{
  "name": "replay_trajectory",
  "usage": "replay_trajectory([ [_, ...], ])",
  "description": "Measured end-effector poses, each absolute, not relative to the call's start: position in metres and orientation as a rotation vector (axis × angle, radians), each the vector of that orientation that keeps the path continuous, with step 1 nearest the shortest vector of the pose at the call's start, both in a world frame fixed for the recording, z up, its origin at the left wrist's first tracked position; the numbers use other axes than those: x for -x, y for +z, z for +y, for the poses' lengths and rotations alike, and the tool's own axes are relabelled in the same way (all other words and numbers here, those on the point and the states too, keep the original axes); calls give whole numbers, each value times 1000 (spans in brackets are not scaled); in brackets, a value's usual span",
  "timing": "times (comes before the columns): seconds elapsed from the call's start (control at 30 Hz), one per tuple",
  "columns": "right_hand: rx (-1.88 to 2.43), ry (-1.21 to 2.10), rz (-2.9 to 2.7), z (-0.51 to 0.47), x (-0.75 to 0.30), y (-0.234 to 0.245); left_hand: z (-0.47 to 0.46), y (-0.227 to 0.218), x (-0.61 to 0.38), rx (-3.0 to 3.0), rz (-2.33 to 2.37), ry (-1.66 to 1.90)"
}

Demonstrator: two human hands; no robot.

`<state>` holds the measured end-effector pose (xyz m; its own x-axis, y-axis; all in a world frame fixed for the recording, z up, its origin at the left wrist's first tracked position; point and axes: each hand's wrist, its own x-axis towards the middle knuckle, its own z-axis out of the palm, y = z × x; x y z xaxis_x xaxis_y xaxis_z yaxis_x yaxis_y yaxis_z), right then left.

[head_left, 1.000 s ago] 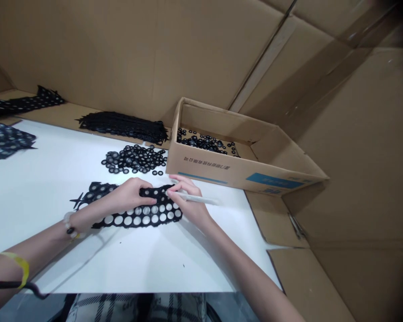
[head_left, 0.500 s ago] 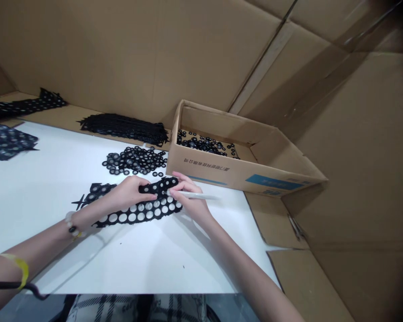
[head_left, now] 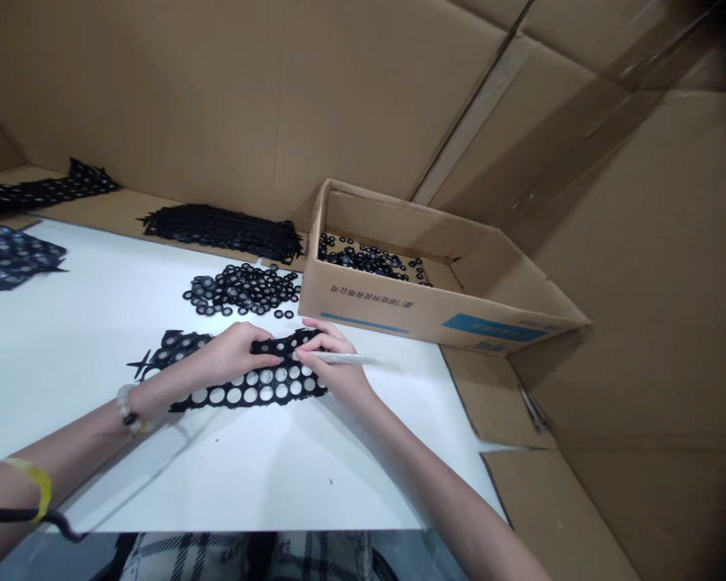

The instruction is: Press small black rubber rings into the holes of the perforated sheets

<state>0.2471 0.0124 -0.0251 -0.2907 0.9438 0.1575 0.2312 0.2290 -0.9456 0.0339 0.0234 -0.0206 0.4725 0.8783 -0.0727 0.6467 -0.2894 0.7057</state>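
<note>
Workshop piecework bench: flattened cardboard sheets [head_left: 218, 105] line the walls around a white tabletop [head_left: 97, 387], an open carton [head_left: 375, 311] of black rubber washers [head_left: 363, 260] at one o'clock.

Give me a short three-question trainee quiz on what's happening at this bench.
1. Which hand holds the white pen-like tool: the left hand or the right hand?
2. True or false: the open cardboard box has loose black rings inside it.
3. What lies on the white work surface just beyond the black perforated strip?

Key: 1. The right hand. 2. True. 3. A pile of black rings.
</note>
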Motion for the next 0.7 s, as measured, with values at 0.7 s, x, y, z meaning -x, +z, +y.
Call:
replay_trajectory([
  [0.7, 1166, 835, -1831, 8, -236, -36, 16, -20, -43, -2059, 1306, 522],
])
